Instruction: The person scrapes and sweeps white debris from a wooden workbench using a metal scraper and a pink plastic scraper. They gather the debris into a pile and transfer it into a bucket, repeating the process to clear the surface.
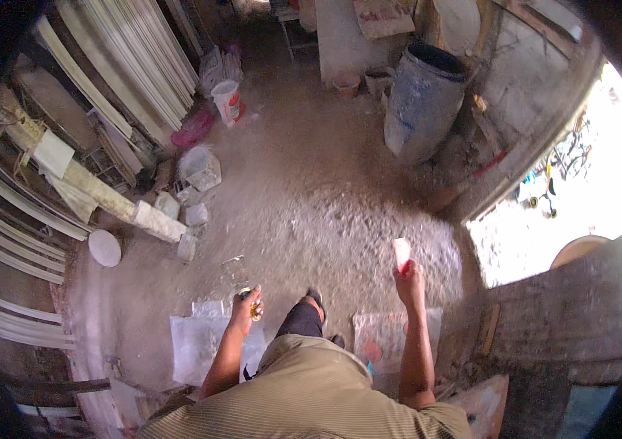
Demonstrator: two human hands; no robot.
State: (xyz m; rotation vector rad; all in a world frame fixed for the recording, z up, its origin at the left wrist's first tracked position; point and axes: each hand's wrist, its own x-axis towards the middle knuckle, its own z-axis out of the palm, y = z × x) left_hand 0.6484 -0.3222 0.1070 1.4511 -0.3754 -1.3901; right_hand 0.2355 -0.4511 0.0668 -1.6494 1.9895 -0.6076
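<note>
My left hand (246, 309) is closed around a tool with a yellowish handle (255, 313). A thin, flat part, like a blade, extends past the fingers, too faint against the floor to name surely. Held out to the right, my right hand (409, 279) grips a flat pale piece with a pinkish-red lower part (401, 252); its kind is unclear. Both hands are in the air above the dusty floor. Below and beside my left hand lies a white sheet (192, 347). A pale sheet with reddish marks (382, 342) lies near my right forearm.
A blue barrel (422, 102) stands ahead on the right, near a bright doorway (581, 183). Along the left are a white bucket (228, 102), a whitish tub (201, 168), pale blocks (197, 214) and long white strips (128, 58). Rough rubble (369, 219) covers the floor ahead.
</note>
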